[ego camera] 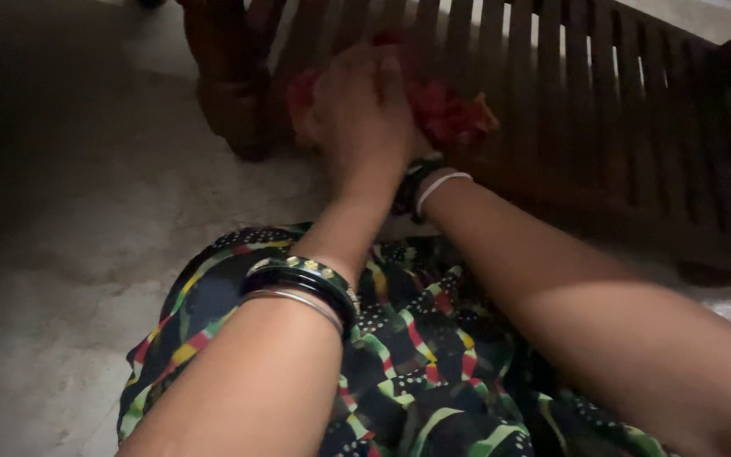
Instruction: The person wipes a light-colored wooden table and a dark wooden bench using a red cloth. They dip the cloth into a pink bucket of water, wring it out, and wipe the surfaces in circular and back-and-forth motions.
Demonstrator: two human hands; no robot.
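My left hand (357, 110) lies palm down on a red cloth (454, 118), pressing it against the slats of a dark wooden furniture piece (602, 93). The right hand (414, 152) is almost wholly hidden under the left one, with only its wrist and bangles showing beside the cloth. I cannot tell its grip. Both forearms cross over my lap, and the left one wears dark and silver bangles (306, 283).
A patterned black, green, red and yellow garment (416, 364) covers my lap. A pale stone floor (61, 254) spreads to the left, dim in shadow. A thick wooden leg (230, 85) of the furniture stands at upper left.
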